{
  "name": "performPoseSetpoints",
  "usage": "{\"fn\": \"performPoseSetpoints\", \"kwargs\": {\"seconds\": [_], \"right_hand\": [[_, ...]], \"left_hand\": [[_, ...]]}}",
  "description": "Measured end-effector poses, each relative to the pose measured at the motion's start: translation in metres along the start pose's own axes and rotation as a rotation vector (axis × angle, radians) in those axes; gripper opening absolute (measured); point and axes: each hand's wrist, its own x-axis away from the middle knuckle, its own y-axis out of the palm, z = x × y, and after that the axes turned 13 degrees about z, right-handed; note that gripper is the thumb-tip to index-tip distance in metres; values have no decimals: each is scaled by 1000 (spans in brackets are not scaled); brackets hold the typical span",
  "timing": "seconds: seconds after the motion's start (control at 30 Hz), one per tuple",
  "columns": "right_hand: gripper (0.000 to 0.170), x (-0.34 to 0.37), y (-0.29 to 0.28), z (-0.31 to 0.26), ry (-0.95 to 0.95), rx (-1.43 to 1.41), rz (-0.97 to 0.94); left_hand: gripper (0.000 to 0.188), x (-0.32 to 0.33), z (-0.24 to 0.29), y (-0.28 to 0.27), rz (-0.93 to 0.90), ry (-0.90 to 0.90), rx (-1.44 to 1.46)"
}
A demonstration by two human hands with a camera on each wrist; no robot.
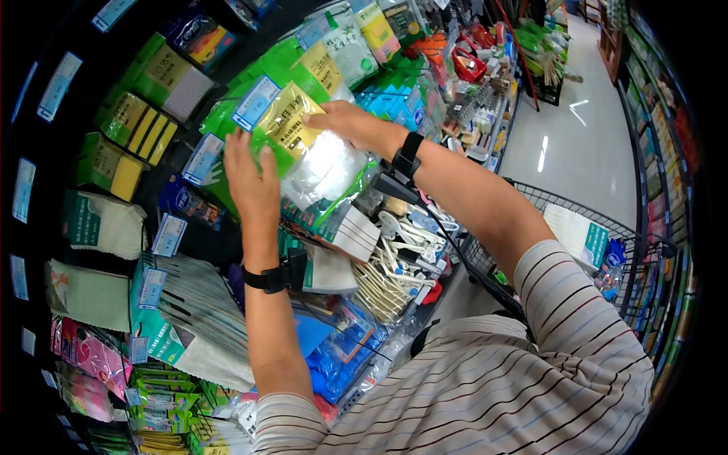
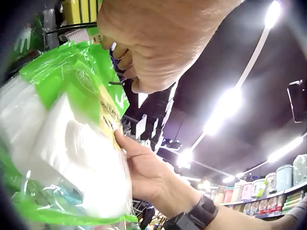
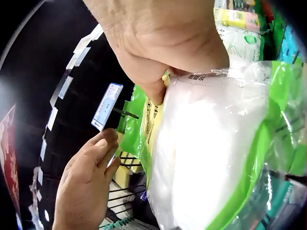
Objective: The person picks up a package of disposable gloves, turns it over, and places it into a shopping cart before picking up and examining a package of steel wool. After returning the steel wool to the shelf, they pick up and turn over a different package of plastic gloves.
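A green and clear plastic pack (image 1: 322, 171) with a yellow label and soft white contents hangs at the shelf hooks; printed hand shapes suggest disposable gloves. My right hand (image 1: 355, 125) pinches its upper right edge, the thumb over the yellow label. In the right wrist view, the white contents (image 3: 211, 143) fill the clear front of the pack. On the pack's other side, my left hand (image 1: 254, 178) is raised, its fingers loosely extended close to a blue price tag (image 1: 258, 102). The left wrist view shows those fingers (image 2: 125, 62) by the hook end at the pack's green top.
Packs of yellow sponges (image 1: 144, 133) and cleaning cloths (image 1: 102, 220) hang at left. Below are several white-handled brushes (image 1: 406, 243) and blue bags (image 1: 334, 364). A wire cart (image 1: 531, 193) with a cloth pack (image 1: 576, 231) stands at right, beside the tiled aisle (image 1: 561, 129).
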Motion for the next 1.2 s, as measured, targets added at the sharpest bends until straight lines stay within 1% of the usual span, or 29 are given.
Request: {"fn": "performPoseSetpoints", "kwargs": {"seconds": [0.03, 0.07, 0.1, 0.13, 0.2, 0.23, 0.27, 0.37, 0.4, 0.5, 0.53, 0.63, 0.67, 0.77, 0.8, 0.9, 0.93, 1.03, 1.07, 1.1, 1.13, 1.17, 1.2], "right_hand": [[41, -2, 0, -1, -50, 85, 4], [43, 2, -1, -4, -99, 172, 5], [46, 3, -1, -9, -149, 259, 6], [48, -5, -1, 0, -247, 338, 26], [50, -7, 5, 10, -340, 378, 194], [51, -7, 8, 15, -385, 395, 280], [55, -12, 8, 19, -457, 370, 263], [51, -27, 11, 29, -472, 464, 223], [48, -31, 14, 31, -472, 475, 223], [46, -37, 24, 28, -414, 578, 253], [43, -38, 30, 26, -418, 604, 294], [42, -46, 41, 21, -355, 622, 287], [40, -48, 45, 22, -373, 591, 292], [37, -49, 47, 23, -340, 605, 294], [39, -44, 47, 21, -330, 640, 321], [45, -42, 35, 37, -386, 684, 339], [51, -40, 28, 44, -343, 766, 353], [52, -13, 4, 59, -377, 809, 354], [53, 2, -6, 64, -374, 752, 340], [51, 16, -20, 74, -443, 710, 292], [50, 31, -28, 74, -282, 716, 272], [48, 65, -38, 63, -282, 659, 271], [49, 85, -53, 71, -265, 688, 296]], "left_hand": [[41, 4, -4, 5, -2, 4, -21], [50, 4, -6, 10, -23, 32, -62], [53, 5, -7, 12, -34, 62, -93], [57, 6, -7, 16, -45, 90, -125], [67, 6, -3, 23, -67, 130, -197], [66, 6, -1, 26, -80, 141, -209], [66, 6, 0, 29, -97, 152, -220], [68, 7, -8, 39, -114, 170, -269], [69, 8, -12, 41, -116, 167, -292], [72, 7, -24, 47, -141, 122, -342], [72, 6, -29, 49, -155, 106, -356], [73, 4, -46, 56, -162, 73, -384], [73, 2, -50, 57, -158, 66, -391], [75, 3, -54, 59, -158, 53, -410], [75, 4, -53, 58, -156, 61, -413], [75, 13, -45, 53, -154, 83, -408], [75, 17, -43, 51, -161, 86, -401], [72, 35, -44, 50, -152, 126, -409], [67, 41, -40, 45, -201, 118, -352], [66, 44, -34, 43, -207, 154, -343], [65, 56, -33, 41, -135, 246, -295], [65, 61, -18, 34, -186, 198, -160], [58, 78, -16, 37, -248, 164, -141]]}}
